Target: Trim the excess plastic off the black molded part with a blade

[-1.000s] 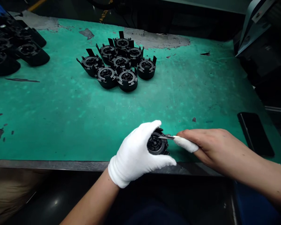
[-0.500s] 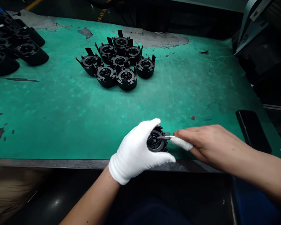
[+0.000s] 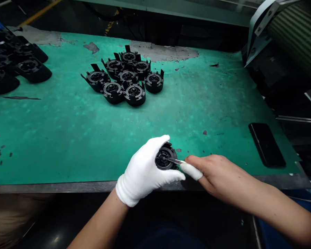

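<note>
Left grip: my gloved left hand [image 3: 145, 171] is closed around a black round part [image 3: 164, 159], thumb under, fingers curled over the top, open face turned to the right.
Right grip: my bare right hand [image 3: 215, 171] pinches a thin blade [image 3: 175, 161] between thumb and a white-wrapped finger [image 3: 193, 170]. The tip lies inside the part's face, near the hub.
Where the part is: in the air, just above the near edge of the green tabletop [image 3: 67, 138], not resting on it.
Done so far: as I judge it, this one piece is mid-trim, with the blade in it and not yet set down. Eight like parts [image 3: 124, 81] stand bunched together further back on the tabletop, well apart from my hands. I cannot tell from here whether they are trimmed.
Left to do: a darker pile of parts [image 3: 12, 65] sits at the far left edge. Whether it is waiting or finished, I cannot tell.
Around: a dark phone [image 3: 266, 144] lies flat to my right, and a machine housing [image 3: 274, 41] stands beyond it.
Changed since a second ago: both grips are unchanged, on the same part and the same blade. The tip has gone from the rim in toward the hub, and my hands have drifted a little left. The view has tipped too, so the bunch sits lower in frame and still counts eight.
</note>
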Action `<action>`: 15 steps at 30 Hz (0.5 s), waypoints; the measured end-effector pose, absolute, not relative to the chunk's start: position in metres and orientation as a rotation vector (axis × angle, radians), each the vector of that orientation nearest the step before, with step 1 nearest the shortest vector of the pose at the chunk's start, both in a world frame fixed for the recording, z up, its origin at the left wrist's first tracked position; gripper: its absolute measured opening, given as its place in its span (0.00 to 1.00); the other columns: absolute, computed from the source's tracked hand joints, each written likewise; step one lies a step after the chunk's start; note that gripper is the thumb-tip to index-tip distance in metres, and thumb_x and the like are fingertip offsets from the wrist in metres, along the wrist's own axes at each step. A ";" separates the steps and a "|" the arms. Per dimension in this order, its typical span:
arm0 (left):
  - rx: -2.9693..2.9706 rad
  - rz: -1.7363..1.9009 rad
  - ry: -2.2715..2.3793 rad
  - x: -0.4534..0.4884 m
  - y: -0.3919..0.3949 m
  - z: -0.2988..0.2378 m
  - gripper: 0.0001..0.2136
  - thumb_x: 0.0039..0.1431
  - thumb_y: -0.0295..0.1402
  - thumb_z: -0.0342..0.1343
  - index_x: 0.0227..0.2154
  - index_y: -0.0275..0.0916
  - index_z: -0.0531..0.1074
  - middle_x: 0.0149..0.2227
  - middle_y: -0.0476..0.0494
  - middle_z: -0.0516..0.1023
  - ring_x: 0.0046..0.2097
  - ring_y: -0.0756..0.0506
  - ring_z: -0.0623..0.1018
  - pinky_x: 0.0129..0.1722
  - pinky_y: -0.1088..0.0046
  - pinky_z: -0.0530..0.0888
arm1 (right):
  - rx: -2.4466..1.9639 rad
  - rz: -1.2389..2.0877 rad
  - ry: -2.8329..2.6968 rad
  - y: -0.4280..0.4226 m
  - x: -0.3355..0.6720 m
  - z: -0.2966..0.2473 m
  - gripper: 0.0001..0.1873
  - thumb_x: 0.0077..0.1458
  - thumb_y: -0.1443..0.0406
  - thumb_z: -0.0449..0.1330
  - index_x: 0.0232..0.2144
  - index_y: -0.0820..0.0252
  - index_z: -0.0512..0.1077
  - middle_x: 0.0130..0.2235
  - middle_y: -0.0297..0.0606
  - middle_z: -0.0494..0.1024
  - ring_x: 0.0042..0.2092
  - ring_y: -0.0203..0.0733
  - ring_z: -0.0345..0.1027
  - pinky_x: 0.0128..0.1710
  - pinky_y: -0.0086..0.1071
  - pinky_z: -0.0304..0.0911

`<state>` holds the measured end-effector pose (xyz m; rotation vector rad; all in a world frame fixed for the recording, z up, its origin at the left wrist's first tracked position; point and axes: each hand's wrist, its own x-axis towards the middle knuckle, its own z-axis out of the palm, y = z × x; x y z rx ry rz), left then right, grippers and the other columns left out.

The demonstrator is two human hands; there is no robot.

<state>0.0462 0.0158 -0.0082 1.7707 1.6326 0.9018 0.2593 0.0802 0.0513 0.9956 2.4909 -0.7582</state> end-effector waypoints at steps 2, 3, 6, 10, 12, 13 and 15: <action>1.766 0.894 1.637 0.046 0.016 -0.008 0.45 0.43 0.55 0.69 0.62 0.44 0.60 0.59 0.38 0.71 0.59 0.36 0.74 0.60 0.54 0.71 | 0.975 -0.751 2.493 0.081 0.259 0.053 0.14 0.55 0.75 0.51 0.38 0.54 0.70 0.31 0.36 0.78 0.33 0.47 0.74 0.29 0.33 0.51; 1.764 0.890 1.640 0.047 0.016 -0.008 0.45 0.42 0.56 0.69 0.62 0.44 0.60 0.59 0.38 0.71 0.59 0.35 0.74 0.60 0.54 0.71 | 0.965 -0.747 2.502 0.082 0.260 0.054 0.13 0.56 0.74 0.51 0.37 0.54 0.70 0.30 0.35 0.78 0.32 0.47 0.74 0.29 0.33 0.51; 1.757 0.867 1.651 0.047 0.015 -0.007 0.46 0.41 0.56 0.70 0.62 0.43 0.60 0.59 0.38 0.71 0.60 0.36 0.73 0.61 0.54 0.71 | 0.958 -0.763 2.549 0.084 0.265 0.054 0.12 0.59 0.72 0.51 0.37 0.53 0.70 0.31 0.34 0.78 0.33 0.45 0.74 0.29 0.32 0.51; 1.760 0.849 1.649 0.049 0.014 -0.006 0.46 0.41 0.56 0.69 0.62 0.42 0.60 0.59 0.38 0.70 0.60 0.37 0.73 0.61 0.56 0.70 | 1.039 -0.772 2.612 0.079 0.269 0.045 0.14 0.61 0.72 0.51 0.43 0.52 0.71 0.37 0.36 0.81 0.37 0.45 0.75 0.31 0.32 0.53; 1.764 0.852 1.649 0.049 0.014 -0.005 0.47 0.40 0.56 0.69 0.62 0.42 0.60 0.59 0.38 0.71 0.60 0.37 0.73 0.61 0.57 0.70 | 1.039 -0.749 2.605 0.076 0.269 0.040 0.13 0.60 0.72 0.51 0.42 0.54 0.71 0.36 0.36 0.81 0.37 0.45 0.75 0.31 0.32 0.53; 1.764 0.851 1.652 0.049 0.014 -0.004 0.47 0.40 0.56 0.70 0.61 0.42 0.60 0.59 0.38 0.71 0.60 0.37 0.73 0.61 0.57 0.70 | 1.025 -0.743 2.595 0.076 0.268 0.040 0.13 0.60 0.73 0.51 0.41 0.54 0.71 0.35 0.37 0.81 0.36 0.45 0.75 0.31 0.32 0.53; 1.755 0.846 1.667 0.049 0.015 -0.003 0.46 0.41 0.55 0.70 0.61 0.42 0.60 0.59 0.38 0.70 0.60 0.37 0.73 0.61 0.56 0.70 | 1.017 -0.766 2.581 0.077 0.267 0.042 0.12 0.59 0.73 0.51 0.39 0.55 0.72 0.34 0.36 0.80 0.35 0.45 0.74 0.30 0.31 0.53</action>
